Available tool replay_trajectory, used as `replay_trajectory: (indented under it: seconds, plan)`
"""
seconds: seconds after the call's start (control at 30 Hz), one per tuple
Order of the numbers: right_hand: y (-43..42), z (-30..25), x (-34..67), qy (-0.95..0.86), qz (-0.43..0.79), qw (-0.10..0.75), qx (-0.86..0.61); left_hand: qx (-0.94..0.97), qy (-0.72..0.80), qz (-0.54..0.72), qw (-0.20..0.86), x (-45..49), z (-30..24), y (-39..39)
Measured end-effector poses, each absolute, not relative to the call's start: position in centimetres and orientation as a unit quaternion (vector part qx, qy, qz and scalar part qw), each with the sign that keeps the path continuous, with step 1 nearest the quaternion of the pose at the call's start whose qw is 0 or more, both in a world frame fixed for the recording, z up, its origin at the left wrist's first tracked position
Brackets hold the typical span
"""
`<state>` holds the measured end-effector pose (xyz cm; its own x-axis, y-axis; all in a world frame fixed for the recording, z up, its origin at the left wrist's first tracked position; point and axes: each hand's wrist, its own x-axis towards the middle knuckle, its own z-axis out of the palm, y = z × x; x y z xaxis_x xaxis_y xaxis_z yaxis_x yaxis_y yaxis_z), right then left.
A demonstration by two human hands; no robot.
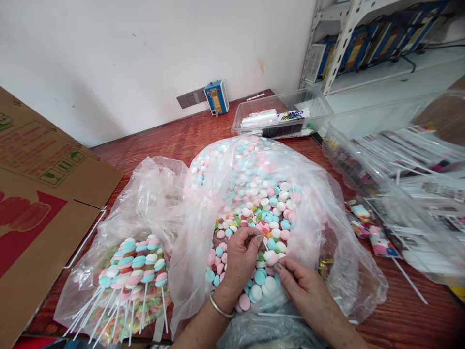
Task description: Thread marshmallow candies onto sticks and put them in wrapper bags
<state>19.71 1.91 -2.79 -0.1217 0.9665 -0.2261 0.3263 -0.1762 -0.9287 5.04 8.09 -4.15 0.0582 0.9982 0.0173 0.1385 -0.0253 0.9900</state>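
Observation:
My left hand [242, 254], with a metal bangle at the wrist, is closed in a pinch above the candies. A small white piece shows at its fingertips, too little of it to name. My right hand [303, 283] pinches a pink-and-white candy [271, 258] between thumb and forefinger, close to the left fingertips. Beneath both hands, a large clear plastic bag [308, 203] gapes, full of round pink, blue and white candies [259, 277]. Left of it, stacked candy lollipops [138, 264] on white sticks lie on another plastic bag [145, 186] with gummy candies.
A cardboard box [47, 194] stands at the left. Clear plastic bins [366, 179] with packaged goods and a smaller clear tray [240, 123] occupy the right and back. A wrapped lollipop [381, 240] lies on the wooden table [160, 140]. A blue device [217, 98] sits by the wall.

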Motion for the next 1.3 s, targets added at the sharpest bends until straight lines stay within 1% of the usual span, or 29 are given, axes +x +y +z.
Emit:
replay_trajectory:
  seconds: [0.2,0.4,0.53,0.57,0.6,0.7,0.73,0.8,0.9,0.97,1.03,1.17,1.23,1.3]
  plan:
    - [2.0,-2.5,19.6,-0.544,0.506,0.328,-0.583,0.561,0.511,0.453,0.467,5.0,-3.7,7.9]
    - [2.3,-2.9,19.7,-0.523,0.510,0.343,-0.590,0.604,0.500,0.443,0.436,5.5,-3.4,7.0]
    - [2.7,-3.2,19.9,-0.510,0.505,0.353,-0.600,0.616,0.495,0.408,0.459,4.6,-3.3,6.7]
    - [2.8,-3.2,19.9,-0.514,0.498,0.352,-0.603,0.614,0.512,0.402,0.446,4.0,-3.2,7.0]
    - [2.9,-3.2,19.9,-0.519,0.490,0.350,-0.606,0.616,0.540,0.400,0.411,3.3,-3.0,7.4]
    - [3.0,-3.2,19.9,-0.539,0.468,0.340,-0.612,0.635,0.630,0.385,0.228,1.0,-2.5,9.4]
    - [3.1,-3.1,19.9,-0.547,0.465,0.334,-0.611,0.641,0.645,0.368,0.196,0.3,-2.3,10.1]
    - [3.1,-3.0,19.9,-0.560,0.463,0.324,-0.606,0.643,0.661,0.342,0.181,-0.8,-2.2,11.3]
    - [3.1,-2.7,19.7,-0.566,0.464,0.320,-0.601,0.639,0.667,0.331,0.192,-1.5,-2.3,11.8]
    - [3.1,-2.4,19.5,-0.569,0.467,0.319,-0.596,0.622,0.667,0.350,0.215,-1.3,-2.3,11.6]
    - [3.0,-2.1,19.3,-0.574,0.475,0.317,-0.587,0.573,0.659,0.395,0.285,-0.8,-2.1,11.2]
    - [2.9,-1.4,18.8,-0.581,0.492,0.314,-0.567,0.450,0.591,0.460,0.486,0.8,-1.4,10.3]
    - [2.9,-1.2,18.7,-0.581,0.495,0.316,-0.563,0.421,0.560,0.472,0.536,1.5,-1.4,9.8]
    - [3.0,-1.3,18.6,-0.579,0.495,0.317,-0.565,0.408,0.542,0.478,0.558,2.0,-1.5,9.5]
